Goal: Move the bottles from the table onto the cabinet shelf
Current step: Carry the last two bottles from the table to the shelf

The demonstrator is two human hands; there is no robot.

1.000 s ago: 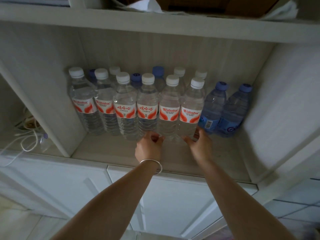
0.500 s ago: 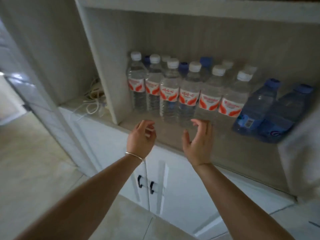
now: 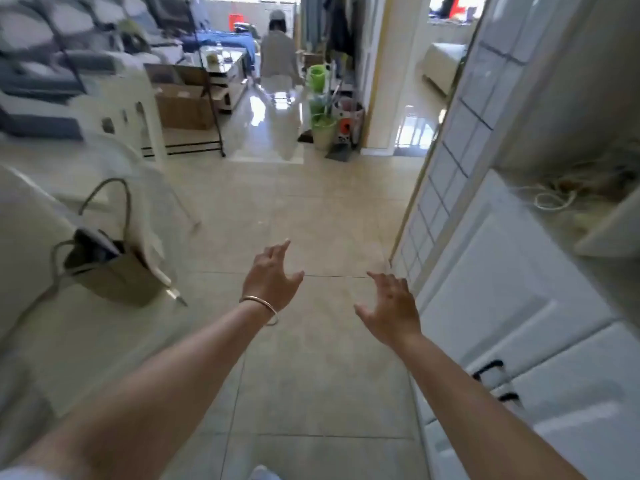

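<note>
My left hand, with a thin bangle on its wrist, and my right hand hang in the air over the tiled floor, fingers spread and holding nothing. The white cabinet runs along my right side; only its doors and the edge of a side compartment with coiled cables show. No bottle is in view, and the shelf with the bottles is out of frame. The table is not clearly visible either.
A brown bag with long handles sits on a white surface at the left. Ahead, a person stands by green buckets, a cardboard box and a black metal rack. Beige floor tiles stretch between.
My view has swung left, away from the shelf of bottles toward the room. Both hands have let go of the bottles, drawn back from the shelf and now hang spread over the floor.
</note>
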